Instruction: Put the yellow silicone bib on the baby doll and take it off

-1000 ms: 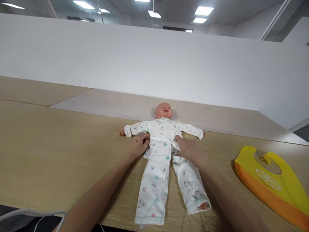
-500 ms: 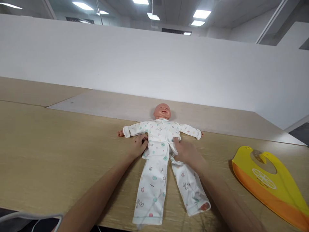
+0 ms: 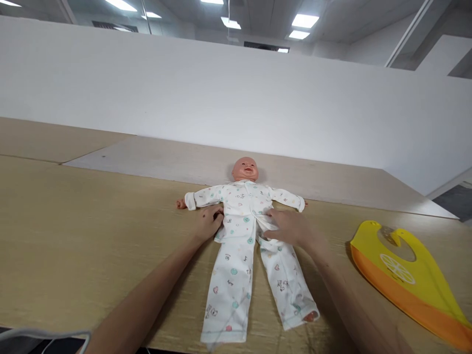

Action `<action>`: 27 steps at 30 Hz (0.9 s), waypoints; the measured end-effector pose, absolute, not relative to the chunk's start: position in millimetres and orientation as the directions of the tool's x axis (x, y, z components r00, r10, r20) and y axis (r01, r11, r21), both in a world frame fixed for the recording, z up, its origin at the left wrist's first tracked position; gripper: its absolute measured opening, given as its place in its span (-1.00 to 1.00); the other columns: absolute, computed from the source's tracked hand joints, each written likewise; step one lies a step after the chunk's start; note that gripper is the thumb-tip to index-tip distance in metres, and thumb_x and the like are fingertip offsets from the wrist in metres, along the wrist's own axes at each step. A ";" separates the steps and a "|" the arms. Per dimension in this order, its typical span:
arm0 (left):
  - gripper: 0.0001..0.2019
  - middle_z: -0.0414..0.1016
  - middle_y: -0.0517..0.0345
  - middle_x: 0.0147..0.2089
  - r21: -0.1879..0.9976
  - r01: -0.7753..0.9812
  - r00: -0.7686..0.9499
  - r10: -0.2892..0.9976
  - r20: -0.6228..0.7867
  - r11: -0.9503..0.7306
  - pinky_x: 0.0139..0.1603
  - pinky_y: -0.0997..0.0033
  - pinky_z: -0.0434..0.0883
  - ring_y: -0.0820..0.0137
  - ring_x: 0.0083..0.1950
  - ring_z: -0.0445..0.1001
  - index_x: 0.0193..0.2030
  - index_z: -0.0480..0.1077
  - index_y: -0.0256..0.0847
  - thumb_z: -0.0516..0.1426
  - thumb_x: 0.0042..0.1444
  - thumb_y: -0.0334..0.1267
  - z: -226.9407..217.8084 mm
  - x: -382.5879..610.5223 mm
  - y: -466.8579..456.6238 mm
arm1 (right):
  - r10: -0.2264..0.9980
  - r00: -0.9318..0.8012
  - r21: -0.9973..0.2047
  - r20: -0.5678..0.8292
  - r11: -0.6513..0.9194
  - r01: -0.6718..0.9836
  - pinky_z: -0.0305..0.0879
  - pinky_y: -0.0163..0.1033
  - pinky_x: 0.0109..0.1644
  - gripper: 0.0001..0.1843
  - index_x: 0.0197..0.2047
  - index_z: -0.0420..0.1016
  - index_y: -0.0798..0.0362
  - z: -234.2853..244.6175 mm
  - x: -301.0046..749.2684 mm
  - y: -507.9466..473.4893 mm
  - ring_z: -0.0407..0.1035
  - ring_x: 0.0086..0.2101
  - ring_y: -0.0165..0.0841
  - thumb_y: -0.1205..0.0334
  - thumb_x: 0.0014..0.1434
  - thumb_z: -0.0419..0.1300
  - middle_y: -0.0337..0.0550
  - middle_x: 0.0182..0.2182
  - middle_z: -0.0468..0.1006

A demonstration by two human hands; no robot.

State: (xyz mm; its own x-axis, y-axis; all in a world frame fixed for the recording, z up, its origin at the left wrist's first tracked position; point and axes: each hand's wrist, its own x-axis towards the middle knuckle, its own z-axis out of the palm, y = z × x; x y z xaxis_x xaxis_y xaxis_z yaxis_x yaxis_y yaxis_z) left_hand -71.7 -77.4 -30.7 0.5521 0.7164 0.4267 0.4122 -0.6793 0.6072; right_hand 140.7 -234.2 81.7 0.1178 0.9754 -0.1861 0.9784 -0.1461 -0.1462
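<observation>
Doll point(image 3: 241, 196) between left hand point(image 3: 208, 222), right hand point(image 3: 287, 227)

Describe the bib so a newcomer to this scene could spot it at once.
On the long wooden table, look right of the baby doll lying in white printed pyjamas. There lies the bib: flat, yellow with an orange band and a citrus-slice drawing, the only brightly coloured thing on the table.
</observation>
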 end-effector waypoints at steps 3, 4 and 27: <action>-0.85 0.46 0.19 -0.40 0.634 0.385 0.523 0.724 0.450 -0.671 -0.21 0.35 0.31 0.37 -0.34 0.41 -0.39 0.34 -0.18 -0.03 -0.02 -0.43 -29.7 -72.8 -77.8 | 0.987 0.114 -0.146 -0.116 -0.131 0.981 0.10 -0.29 -0.29 -0.68 -0.12 0.39 0.01 88.2 141.1 -236.5 0.39 -0.18 -0.24 0.02 0.12 0.10 -0.13 -0.21 0.52; -0.84 0.45 0.20 -0.40 0.650 0.365 0.514 0.726 0.456 -0.667 -0.23 0.36 0.32 0.38 -0.35 0.40 -0.37 0.33 -0.18 -0.03 -0.03 -0.44 -28.7 -73.4 -78.3 | 0.988 0.120 -0.119 -0.098 -0.131 0.984 0.08 -0.30 -0.32 -0.74 -0.19 0.39 0.03 88.6 139.0 -236.7 0.39 -0.22 -0.26 0.05 0.15 0.07 -0.13 -0.24 0.52; -0.87 0.52 0.15 -0.29 0.598 0.331 0.473 0.677 0.564 -0.730 -0.11 0.33 0.38 0.37 -0.22 0.46 -0.34 0.33 -0.16 -0.02 0.02 -0.37 -11.7 -70.6 -93.0 | 0.988 -0.147 -0.119 -0.035 0.142 0.983 -0.06 -0.31 -0.41 -0.74 -0.45 0.39 0.09 86.5 117.6 -240.1 0.30 -0.42 -0.42 0.21 0.22 0.01 -0.18 -0.45 0.48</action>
